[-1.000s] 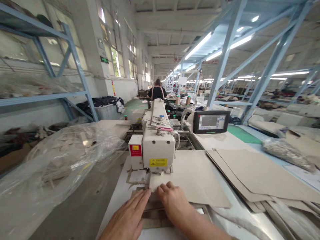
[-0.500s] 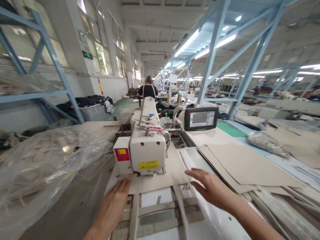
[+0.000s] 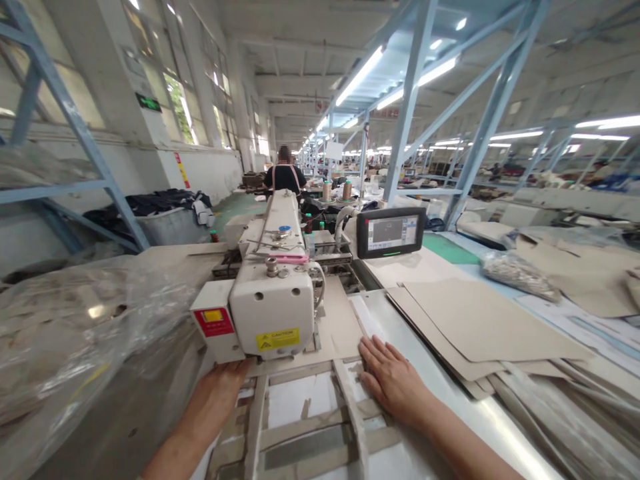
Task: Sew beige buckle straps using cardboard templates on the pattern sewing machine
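Observation:
A beige fabric panel (image 3: 333,320) lies beneath the head of the white sewing machine (image 3: 273,320). My left hand (image 3: 225,383) rests flat at the panel's near left edge; its fingertips are partly hidden behind the machine's red-labelled box. On the right, my right hand (image 3: 393,377) lies palm down with its fingers stretched out at the panel's right corner, touching the template frame (image 3: 257,427) there. Taped strips and cut-out windows make up this frame, which extends toward me between both arms. The needle area is hidden by the machine head.
A control screen (image 3: 391,231) stands right of the machine. Stacked beige panels (image 3: 465,327) lie on the right of the table, near a bag of small parts (image 3: 517,273). Clear plastic (image 3: 95,333) covers material on the left. A person (image 3: 285,175) sits ahead, facing away.
My right hand has come down from above the panel's right corner and now lies flat. My left hand has slid farther under the machine's box. The view has shifted slightly.

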Demonstrator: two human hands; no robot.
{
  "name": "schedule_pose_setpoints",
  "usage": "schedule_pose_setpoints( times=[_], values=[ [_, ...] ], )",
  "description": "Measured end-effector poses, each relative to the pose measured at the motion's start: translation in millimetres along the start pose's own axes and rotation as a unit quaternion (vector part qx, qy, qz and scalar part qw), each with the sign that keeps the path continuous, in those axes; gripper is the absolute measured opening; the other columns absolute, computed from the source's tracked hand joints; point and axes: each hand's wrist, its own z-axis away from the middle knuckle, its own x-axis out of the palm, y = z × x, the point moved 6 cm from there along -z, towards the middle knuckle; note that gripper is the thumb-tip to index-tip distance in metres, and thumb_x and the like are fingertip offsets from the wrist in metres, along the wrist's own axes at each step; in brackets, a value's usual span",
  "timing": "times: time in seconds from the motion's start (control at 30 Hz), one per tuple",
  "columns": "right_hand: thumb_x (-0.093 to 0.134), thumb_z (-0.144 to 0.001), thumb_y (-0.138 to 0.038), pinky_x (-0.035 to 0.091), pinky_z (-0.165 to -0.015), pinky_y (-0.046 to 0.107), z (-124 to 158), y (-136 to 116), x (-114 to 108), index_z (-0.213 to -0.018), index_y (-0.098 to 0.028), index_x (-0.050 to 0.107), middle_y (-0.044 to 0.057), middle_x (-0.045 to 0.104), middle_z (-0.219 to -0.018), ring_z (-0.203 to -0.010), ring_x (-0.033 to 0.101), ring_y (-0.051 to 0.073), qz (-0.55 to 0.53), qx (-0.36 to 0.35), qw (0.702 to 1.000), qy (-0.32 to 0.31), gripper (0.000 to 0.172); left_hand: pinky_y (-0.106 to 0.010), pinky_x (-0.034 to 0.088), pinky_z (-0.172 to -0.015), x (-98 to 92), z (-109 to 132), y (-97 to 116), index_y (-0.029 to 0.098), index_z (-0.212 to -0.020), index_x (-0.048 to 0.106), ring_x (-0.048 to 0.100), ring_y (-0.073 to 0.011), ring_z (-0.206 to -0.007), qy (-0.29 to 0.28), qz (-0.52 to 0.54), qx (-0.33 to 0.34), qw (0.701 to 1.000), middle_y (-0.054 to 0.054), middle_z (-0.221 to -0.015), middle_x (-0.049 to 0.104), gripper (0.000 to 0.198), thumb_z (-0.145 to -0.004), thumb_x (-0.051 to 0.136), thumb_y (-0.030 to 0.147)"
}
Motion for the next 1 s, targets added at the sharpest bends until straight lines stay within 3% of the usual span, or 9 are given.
schedule_pose_setpoints(
  times=[0.17, 0.27, 0.4, 0.5, 0.6, 0.73, 0.87, 1.0],
  values=[
    [0.040, -0.099, -0.041, 0.025, -0.119, 0.060, -3, -4, -4, -0.151, -0.015, 0.040, 0.008, 0.033, -0.158, -0.148, 0.023, 0.034, 0.056, 0.030, 0.998, -0.019, 0.059, -0.042, 0.054, -0.100, 8.4, -4, -9, 0.017, -0.131, 0.063, 0.066, -0.0272, -0.115, 0.000, 0.031, 0.022, 0.999, -0.013, -0.128, 0.068, 0.056, -0.083, 0.039, -0.002],
    [0.040, -0.099, -0.039, 0.024, -0.120, 0.060, -3, -4, -3, -0.152, -0.013, 0.038, 0.009, 0.033, -0.158, -0.148, 0.025, 0.033, 0.077, 0.020, 0.997, -0.025, 0.059, -0.043, 0.051, -0.106, 12.9, 3, -20, 0.025, -0.137, 0.059, 0.062, -0.0248, -0.123, 0.019, 0.069, 0.055, 0.996, -0.008, -0.135, 0.064, 0.060, -0.085, 0.040, 0.000],
    [0.040, -0.099, -0.038, 0.028, -0.117, 0.062, -2, -1, 3, -0.152, -0.019, 0.039, 0.010, 0.037, -0.156, -0.146, 0.031, 0.034, 0.090, -0.020, 0.996, 0.011, 0.056, -0.048, 0.045, -0.112, 14.7, 19, -30, 0.036, -0.142, 0.052, 0.055, -0.0229, -0.131, 0.055, 0.101, 0.131, 0.985, -0.004, -0.145, 0.057, 0.062, -0.092, 0.039, 0.003],
    [0.043, -0.099, -0.040, 0.032, -0.113, 0.065, 1, 0, 8, -0.149, -0.031, 0.044, 0.010, 0.042, -0.153, -0.143, 0.037, 0.035, 0.100, -0.054, 0.992, 0.051, 0.050, -0.051, 0.042, -0.114, 14.0, 25, -36, 0.037, -0.141, 0.053, 0.052, -0.0221, -0.133, 0.066, 0.111, 0.137, 0.982, -0.004, -0.145, 0.057, 0.061, -0.092, 0.039, 0.003],
    [0.047, -0.098, -0.040, 0.037, -0.109, 0.066, 3, 3, 13, -0.144, -0.034, 0.051, 0.009, 0.046, -0.151, -0.140, 0.041, 0.038, 0.115, -0.056, 0.989, 0.076, 0.046, -0.052, 0.037, -0.118, 10.7, 28, -32, 0.036, -0.141, 0.053, 0.053, -0.0209, -0.133, 0.071, 0.104, 0.131, 0.983, -0.003, -0.144, 0.057, 0.065, -0.089, 0.040, -0.001],
    [0.046, -0.097, -0.037, 0.041, -0.110, 0.061, 1, 2, 19, -0.141, -0.029, 0.055, 0.007, 0.049, -0.150, -0.141, 0.040, 0.036, 0.136, -0.088, 0.980, 0.114, 0.045, -0.051, 0.039, -0.117, 3.2, 33, -15, 0.022, -0.136, 0.058, 0.054, -0.0248, -0.131, 0.080, 0.067, 0.104, 0.989, -0.011, -0.140, 0.060, 0.058, -0.087, 0.041, -0.003],
    [0.036, -0.100, -0.037, 0.051, -0.105, 0.050, -1, -8, 27, -0.136, -0.010, 0.059, 0.017, 0.057, -0.141, -0.128, 0.057, 0.031, 0.159, -0.157, 0.962, 0.154, 0.050, -0.047, 0.042, -0.115, 2.5, 37, 0, 0.007, -0.137, 0.055, 0.055, -0.0297, -0.131, 0.023, 0.014, 0.032, 0.999, -0.021, -0.140, 0.058, 0.057, -0.083, 0.040, -0.005],
    [0.029, -0.102, -0.036, 0.052, -0.102, 0.052, -2, -16, 25, -0.129, -0.001, 0.061, 0.025, 0.061, -0.132, -0.121, 0.061, 0.034, 0.156, -0.161, 0.958, 0.178, 0.055, -0.048, 0.042, -0.113, 2.2, 39, 10, 0.022, -0.152, 0.039, 0.047, -0.0323, -0.138, -0.037, -0.002, 0.015, 0.999, -0.019, -0.148, 0.050, 0.081, -0.077, 0.043, -0.009]
  ],
)
